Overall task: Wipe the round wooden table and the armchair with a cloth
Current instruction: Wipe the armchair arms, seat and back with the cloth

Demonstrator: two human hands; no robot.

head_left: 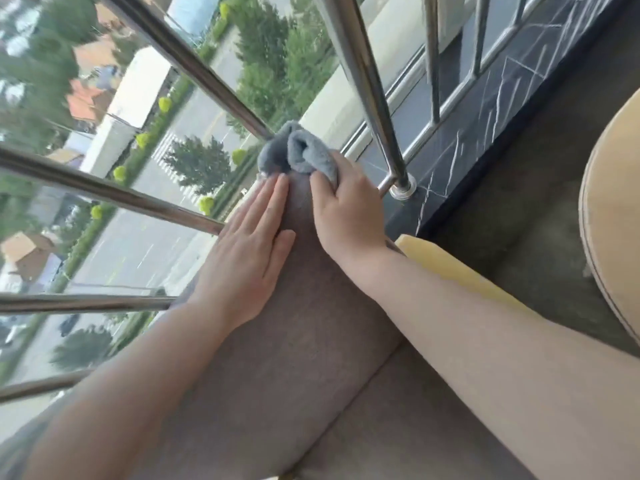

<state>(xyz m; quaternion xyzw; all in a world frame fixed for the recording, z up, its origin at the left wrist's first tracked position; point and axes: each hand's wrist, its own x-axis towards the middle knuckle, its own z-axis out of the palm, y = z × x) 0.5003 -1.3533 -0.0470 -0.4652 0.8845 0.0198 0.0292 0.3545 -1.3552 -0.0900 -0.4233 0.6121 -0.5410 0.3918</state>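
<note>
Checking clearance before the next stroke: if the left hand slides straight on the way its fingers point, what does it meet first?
Probably the grey cloth bunched in the right hand; the left hand fingertips lie just short of it on the armchair.

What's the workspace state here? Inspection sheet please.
Surface: grey-brown upholstered armchair arm, no visible debris.
Job's things: grey cloth bunched at the arm's far end; rounded light wooden edge at right, possibly the table.
Clutter: yellow cushion edge beside the arm.
Hands: left hand flat on the arm, open; right hand gripping the cloth.
Cables: nothing seen.
Surroundings: steel railing close by, dark marble sill, street and trees below.
</note>
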